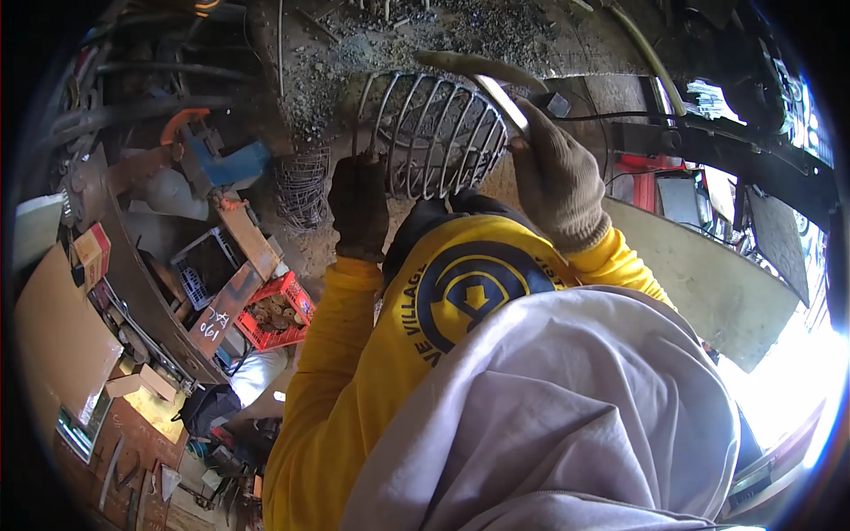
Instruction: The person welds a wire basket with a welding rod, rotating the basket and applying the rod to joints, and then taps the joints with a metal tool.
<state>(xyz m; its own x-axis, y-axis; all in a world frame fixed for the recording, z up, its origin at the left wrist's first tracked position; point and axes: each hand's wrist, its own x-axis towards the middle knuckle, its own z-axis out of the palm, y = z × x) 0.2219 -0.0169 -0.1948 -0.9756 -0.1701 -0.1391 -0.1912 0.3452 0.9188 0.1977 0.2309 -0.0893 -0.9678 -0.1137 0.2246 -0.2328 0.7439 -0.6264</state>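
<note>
A curved basket-like grille of welded metal bars [434, 133] lies in front of me, its rounded end toward the right. My left hand [359, 205], in a dark knit glove, is closed on the grille's near left corner. My right hand [560, 173], in a brown knit glove, is beside the rounded end, closed on the pale flat handle of a hammer-like tool [503, 104]. A long curved grey-brown piece [482, 67] meets the handle's upper end over the far bars; whether it is the tool's head I cannot tell. The right fingertips are partly hidden.
A coil of wire [304, 188] lies left of my left hand. Further left are a red crate [276, 311] of round metal pieces, a blue metal part [228, 165] and scrap. Dark debris [354, 62] covers the far ground. A pale board [699, 274] leans at the right; a dark cable [611, 115] runs near my right hand.
</note>
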